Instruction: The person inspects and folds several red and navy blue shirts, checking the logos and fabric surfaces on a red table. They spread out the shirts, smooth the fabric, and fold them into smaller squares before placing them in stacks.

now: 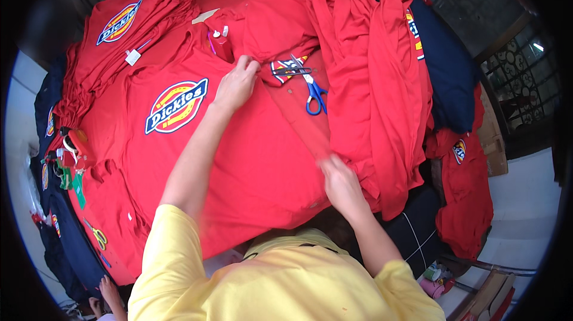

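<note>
A red T-shirt (239,166) with a round yellow, white and blue chest print lies spread in front of me. My left hand (237,84) is closed on its upper right edge, fingers pinched on the cloth. Lower down along the same side, my right hand (344,187) touches the shirt's edge; motion smears its fingertips, so its grip cannot be made out. Between the shirt and the heap on the right lie blue-handled scissors (315,95), with a small dark metal tool (291,72) across their blades.
Piled red shirts (137,17) fill the far left, and a tall red heap (370,82) stands on the right beside dark blue cloth (444,70). Yellow-handled scissors (98,236) lie at the left edge. Another person's hand (110,291) shows at lower left.
</note>
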A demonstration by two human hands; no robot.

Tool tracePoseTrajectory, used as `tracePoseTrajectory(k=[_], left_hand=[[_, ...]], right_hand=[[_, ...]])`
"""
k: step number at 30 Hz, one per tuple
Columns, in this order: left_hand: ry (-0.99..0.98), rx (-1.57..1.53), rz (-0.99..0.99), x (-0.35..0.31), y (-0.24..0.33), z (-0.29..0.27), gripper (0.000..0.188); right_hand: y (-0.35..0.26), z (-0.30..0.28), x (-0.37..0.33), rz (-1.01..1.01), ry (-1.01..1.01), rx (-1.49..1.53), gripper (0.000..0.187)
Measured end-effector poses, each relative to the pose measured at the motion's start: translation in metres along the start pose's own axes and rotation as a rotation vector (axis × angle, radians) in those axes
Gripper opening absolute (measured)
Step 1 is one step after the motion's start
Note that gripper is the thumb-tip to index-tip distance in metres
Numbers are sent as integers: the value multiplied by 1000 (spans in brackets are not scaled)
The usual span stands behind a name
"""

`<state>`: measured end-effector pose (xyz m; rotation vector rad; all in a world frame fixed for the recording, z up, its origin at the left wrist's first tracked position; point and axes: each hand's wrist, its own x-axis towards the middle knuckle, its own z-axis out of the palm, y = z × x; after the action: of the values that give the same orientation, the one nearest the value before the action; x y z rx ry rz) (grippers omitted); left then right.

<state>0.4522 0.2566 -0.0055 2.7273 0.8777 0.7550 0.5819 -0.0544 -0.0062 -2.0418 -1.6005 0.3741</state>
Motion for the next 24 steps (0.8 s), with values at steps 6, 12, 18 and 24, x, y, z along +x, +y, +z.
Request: tracePoseTrajectory(k=[6, 12, 18, 24], left_hand=[[155, 170, -26, -67, 9, 41, 33], [70, 93, -120, -69, 1, 44, 35], [244, -42, -173, -32, -3, 38, 30], [96, -13, -252, -4, -15, 49, 31]], right_hand=[[21, 49, 120, -134, 125, -53, 18], [6, -16, 27, -143, -492, -305, 14], [31, -42, -71, 302, -673, -157, 51], [80, 75, -100, 701, -2, 1173, 37]])
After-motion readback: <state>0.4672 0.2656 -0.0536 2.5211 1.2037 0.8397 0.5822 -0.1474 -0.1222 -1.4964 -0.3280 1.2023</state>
